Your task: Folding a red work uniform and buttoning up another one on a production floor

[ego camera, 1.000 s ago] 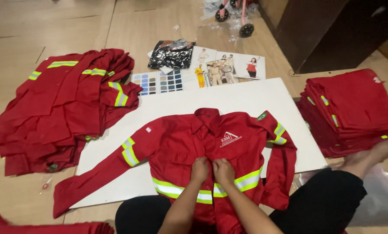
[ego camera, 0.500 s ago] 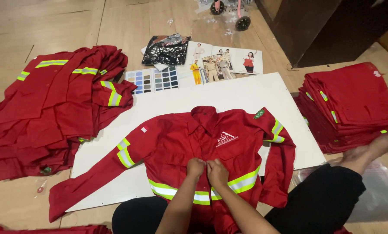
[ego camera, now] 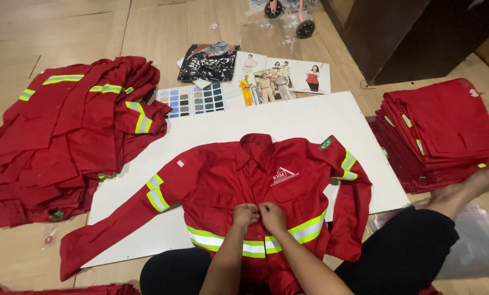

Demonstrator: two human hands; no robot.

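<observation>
while the red work shirt (ego camera: 266, 191) lies flat on the white board (ego camera: 332, 123), both hands, left hand (ego camera: 245, 214) and right hand (ego camera: 273, 216), have stayed at its placket, fingertips pinching the front edges together just above the reflective band (ego camera: 310, 229).

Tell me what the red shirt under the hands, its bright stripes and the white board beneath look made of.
Red shirt: woven cloth, matte, likely cotton or a blend; it creases softly. Stripes: yellow-and-silver reflective tape, slightly shiny, apparently sewn on. White board: rigid, smooth sheet with straight edges, perhaps plastic or coated wood; cannot tell which. Both hands, left and right, pinch the shirt's front.
</observation>
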